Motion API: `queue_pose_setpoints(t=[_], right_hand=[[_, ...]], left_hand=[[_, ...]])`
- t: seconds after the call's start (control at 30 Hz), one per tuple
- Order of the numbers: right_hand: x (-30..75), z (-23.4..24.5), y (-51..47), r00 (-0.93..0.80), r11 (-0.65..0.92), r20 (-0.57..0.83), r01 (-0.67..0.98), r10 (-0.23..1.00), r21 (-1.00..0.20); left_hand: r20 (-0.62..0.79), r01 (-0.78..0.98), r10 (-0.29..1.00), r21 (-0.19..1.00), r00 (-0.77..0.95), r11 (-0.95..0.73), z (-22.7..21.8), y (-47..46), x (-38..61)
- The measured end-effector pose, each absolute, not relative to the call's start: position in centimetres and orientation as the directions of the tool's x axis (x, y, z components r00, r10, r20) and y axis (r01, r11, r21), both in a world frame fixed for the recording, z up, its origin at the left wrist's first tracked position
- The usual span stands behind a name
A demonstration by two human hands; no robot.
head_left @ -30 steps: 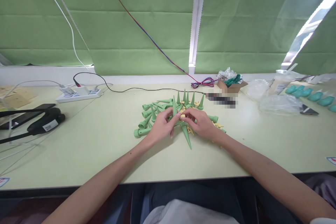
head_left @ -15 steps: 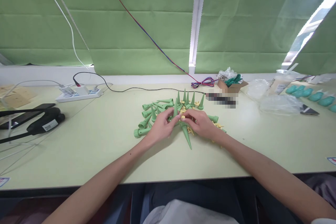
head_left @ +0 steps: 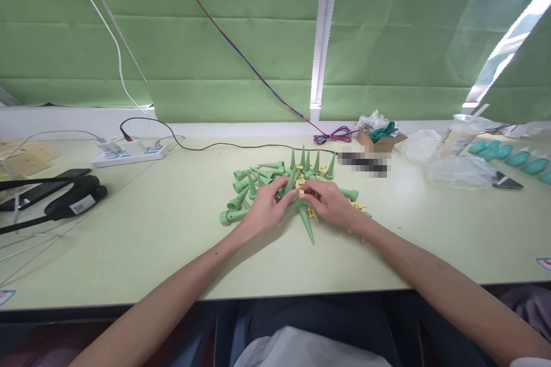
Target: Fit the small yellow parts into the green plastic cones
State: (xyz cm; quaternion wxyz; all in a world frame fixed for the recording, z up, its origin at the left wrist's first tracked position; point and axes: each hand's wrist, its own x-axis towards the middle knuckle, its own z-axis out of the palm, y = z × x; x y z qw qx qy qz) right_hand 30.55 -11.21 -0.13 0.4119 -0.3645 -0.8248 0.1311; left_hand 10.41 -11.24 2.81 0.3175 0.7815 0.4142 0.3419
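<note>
My left hand (head_left: 272, 203) is closed around a green plastic spike (head_left: 291, 181), its tip leaning up and slightly right. Against the spike's lower end, my right hand (head_left: 329, 202) pinches a small yellow plastic piece (head_left: 301, 192). The fingertips of both hands nearly meet and partly hide the yellow piece. Another green spike (head_left: 306, 222) lies below the hands, its point toward me. More green spikes (head_left: 236, 201) lie to the left, and several stand upright behind (head_left: 317, 161). Loose yellow pieces (head_left: 357, 205) are scattered by my right wrist.
A power strip (head_left: 129, 155) and a black strapped device (head_left: 77, 198) sit on the left. Toward the back right are a small cardboard box (head_left: 381, 142), a drink cup (head_left: 458, 136), plastic bags (head_left: 460, 171) and teal bulb-shaped items (head_left: 517, 158). The table's front edge (head_left: 301, 297) runs before me.
The spike in my left hand has tilted from nearly upright toward the right. Both hands stay almost in place, still close together.
</note>
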Motion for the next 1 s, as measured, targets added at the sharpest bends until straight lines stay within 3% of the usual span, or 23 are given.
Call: queue_pose_setpoints(t=[0.33, 0.67, 1.0], right_hand=[[30.73, -0.23, -11.10, -0.417, 0.710, 0.585, 0.523, 0.696, -0.472], [30.45, 0.04, -11.23, -0.374, 0.703, 0.613, 0.532, 0.696, -0.473], [30.08, 0.53, -11.39, -0.303, 0.729, 0.696, 0.504, 0.651, -0.462]], left_hand=[[0.276, 0.404, 0.854, 0.789, 0.441, -0.463, 2.90, -11.30, 10.39], [0.341, 0.512, 0.865, 0.702, 0.368, -0.495, 2.87, -11.09, 10.43], [0.349, 0.364, 0.864, 0.800, 0.363, -0.477, 2.76, -11.31, 10.41]])
